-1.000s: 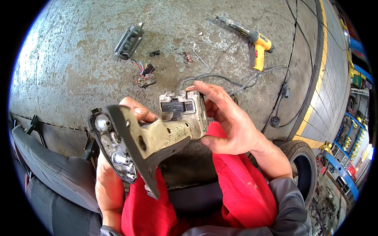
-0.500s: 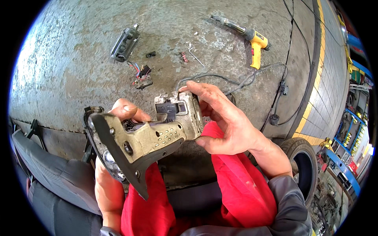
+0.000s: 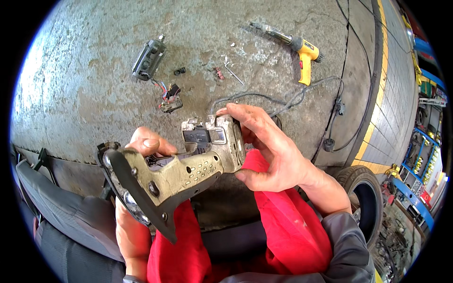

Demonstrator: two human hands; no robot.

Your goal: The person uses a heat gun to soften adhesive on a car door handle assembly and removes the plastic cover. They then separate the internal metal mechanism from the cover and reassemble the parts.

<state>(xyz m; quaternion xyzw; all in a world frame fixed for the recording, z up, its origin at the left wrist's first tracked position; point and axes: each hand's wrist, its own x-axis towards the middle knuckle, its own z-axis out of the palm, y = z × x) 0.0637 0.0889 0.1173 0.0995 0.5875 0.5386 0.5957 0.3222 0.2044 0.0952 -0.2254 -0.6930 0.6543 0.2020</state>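
Head cam: both hands up over the red-trousered lap, left hand (image 3: 141, 155) clamped round the grimy tan power-tool housing (image 3: 184, 174), right hand (image 3: 273, 155) fingers curled, pinching its grey head end.

Vehicle workshop: concrete floor (image 3: 94, 61), tyre (image 3: 363, 193), yellow drill (image 3: 302, 49).

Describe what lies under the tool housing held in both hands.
Under the tool housing show red trousers and concrete floor. The left hand is largely hidden beneath it.

Both hands grip worn tool housing (image 3: 188, 174); yellow drill (image 3: 304, 52) on concrete floor (image 3: 94, 70).
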